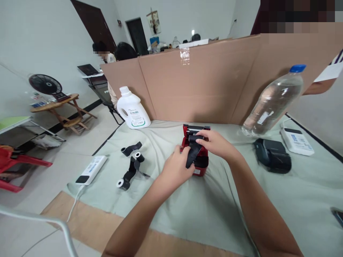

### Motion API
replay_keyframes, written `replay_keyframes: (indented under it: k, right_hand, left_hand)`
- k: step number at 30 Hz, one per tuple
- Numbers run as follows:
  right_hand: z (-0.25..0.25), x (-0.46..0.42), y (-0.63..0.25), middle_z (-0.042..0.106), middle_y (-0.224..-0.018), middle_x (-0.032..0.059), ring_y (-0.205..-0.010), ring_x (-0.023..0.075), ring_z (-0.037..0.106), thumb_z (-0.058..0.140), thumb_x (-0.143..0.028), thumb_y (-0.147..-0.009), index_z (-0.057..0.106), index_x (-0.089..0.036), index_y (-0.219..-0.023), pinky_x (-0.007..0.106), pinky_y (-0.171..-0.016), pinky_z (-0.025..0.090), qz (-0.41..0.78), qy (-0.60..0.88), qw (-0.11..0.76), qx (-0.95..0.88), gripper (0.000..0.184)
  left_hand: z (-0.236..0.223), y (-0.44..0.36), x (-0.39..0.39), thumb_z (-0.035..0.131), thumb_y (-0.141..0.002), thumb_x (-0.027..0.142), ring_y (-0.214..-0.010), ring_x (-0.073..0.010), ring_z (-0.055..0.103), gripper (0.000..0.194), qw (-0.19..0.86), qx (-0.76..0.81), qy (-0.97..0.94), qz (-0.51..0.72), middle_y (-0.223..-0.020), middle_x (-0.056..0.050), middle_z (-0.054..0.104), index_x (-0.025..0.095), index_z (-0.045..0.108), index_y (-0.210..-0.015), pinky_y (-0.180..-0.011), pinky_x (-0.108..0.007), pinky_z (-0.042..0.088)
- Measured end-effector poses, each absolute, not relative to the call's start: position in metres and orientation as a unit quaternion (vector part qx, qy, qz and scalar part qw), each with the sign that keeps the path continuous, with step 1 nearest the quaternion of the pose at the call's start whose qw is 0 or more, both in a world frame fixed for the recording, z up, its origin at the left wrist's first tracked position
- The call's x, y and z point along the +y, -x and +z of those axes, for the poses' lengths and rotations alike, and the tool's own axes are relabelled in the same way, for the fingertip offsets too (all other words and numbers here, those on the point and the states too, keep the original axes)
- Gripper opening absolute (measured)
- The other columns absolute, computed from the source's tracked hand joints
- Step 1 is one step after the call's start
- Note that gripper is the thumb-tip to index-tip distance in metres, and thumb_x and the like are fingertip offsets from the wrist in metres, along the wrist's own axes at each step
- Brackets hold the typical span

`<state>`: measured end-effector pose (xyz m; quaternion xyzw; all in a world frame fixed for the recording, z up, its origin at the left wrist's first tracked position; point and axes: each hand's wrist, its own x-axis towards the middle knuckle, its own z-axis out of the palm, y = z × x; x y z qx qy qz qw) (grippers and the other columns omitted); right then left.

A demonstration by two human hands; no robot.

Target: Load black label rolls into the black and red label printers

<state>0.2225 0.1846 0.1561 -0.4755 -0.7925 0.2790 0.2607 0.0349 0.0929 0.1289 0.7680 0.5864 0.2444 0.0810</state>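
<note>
A small red printer (pixel 201 163) sits with its lid raised on the pale green cloth (pixel 187 214). Over its opening, my right hand (pixel 216 143) grips a black paper roll (pixel 195 138) at its right end. From that roll hangs a loose black strip (pixel 192 155), which my left hand (pixel 175 164) pinches along its left side. Both hands are closed, and my fingers partly cover the printer's inside. To the left lie more dark paper rolls: one (pixel 123 184) with its strip unwound, another (pixel 139 156) beside it, and a curled black piece (pixel 131 148) farther back.
A cardboard screen (pixel 193 89) stands behind the cloth. A white jug (pixel 134 110) is at the back left, and a clear bottle (pixel 276 100) leans at the back right. A black device (pixel 272 156) and white power strips (pixel 92 170) flank the workspace. People are beyond the screen.
</note>
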Motion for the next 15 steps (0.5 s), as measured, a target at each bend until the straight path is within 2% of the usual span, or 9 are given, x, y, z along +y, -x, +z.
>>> replay_keyframes:
  k: [2, 6, 10, 13, 15]
  right_hand:
    - [0.158, 0.177, -0.216, 0.073, -0.094, 0.0061, -0.082, 0.0229, 0.065, 0.051, -0.028, -0.097, 0.066, -0.022, -0.103, 0.031, -0.067, 0.042, 0.227, 0.530, 0.206, -0.790, 0.017]
    - [0.152, 0.168, -0.196, 0.071, -0.100, 0.0128, -0.088, 0.0277, 0.064, 0.047, -0.026, -0.102, 0.060, -0.020, -0.109, 0.033, -0.067, 0.041, 0.161, 0.578, 0.112, -0.792, 0.016]
    - [0.137, 0.173, -0.184, 0.071, -0.103, 0.0161, -0.106, 0.0343, 0.060, 0.048, -0.023, -0.102, 0.059, -0.020, -0.113, 0.038, -0.075, 0.045, 0.131, 0.577, 0.088, -0.801, 0.016]
    - [0.124, 0.179, -0.185, 0.073, -0.100, 0.0165, -0.108, 0.0366, 0.057, 0.049, -0.021, -0.100, 0.062, -0.020, -0.109, 0.042, -0.077, 0.047, 0.129, 0.570, 0.089, -0.806, 0.016]
    - [0.118, 0.182, -0.186, 0.074, -0.105, 0.0161, -0.108, 0.0363, 0.056, 0.050, -0.018, -0.097, 0.064, -0.021, -0.106, 0.043, -0.079, 0.048, 0.116, 0.569, 0.091, -0.809, 0.017]
  left_hand:
    - [0.134, -0.032, 0.087, 0.068, -0.082, 0.026, -0.073, -0.0256, 0.071, 0.043, 0.086, 0.609, -0.766, 0.187, -0.105, -0.011, 0.065, 0.029, 0.060, -0.124, -0.061, -0.034, 0.052]
    - [0.139, -0.029, 0.080, 0.066, -0.083, 0.032, -0.067, -0.0270, 0.070, 0.042, 0.056, 0.617, -0.769, 0.155, -0.102, -0.011, 0.064, 0.031, 0.062, -0.125, -0.060, -0.037, 0.049]
    - [0.139, -0.034, 0.076, 0.066, -0.084, 0.031, -0.063, -0.0258, 0.068, 0.037, 0.032, 0.621, -0.769, 0.150, -0.100, -0.011, 0.064, 0.029, 0.064, -0.121, -0.057, -0.036, 0.046]
    - [0.139, -0.038, 0.074, 0.065, -0.085, 0.028, -0.061, -0.0242, 0.067, 0.029, 0.027, 0.615, -0.777, 0.133, -0.101, -0.012, 0.064, 0.028, 0.068, -0.113, -0.052, -0.034, 0.042]
    - [0.138, -0.040, 0.073, 0.063, -0.086, 0.026, -0.061, -0.0229, 0.066, 0.025, 0.026, 0.604, -0.783, 0.142, -0.104, -0.012, 0.063, 0.029, 0.070, -0.111, -0.050, -0.034, 0.041]
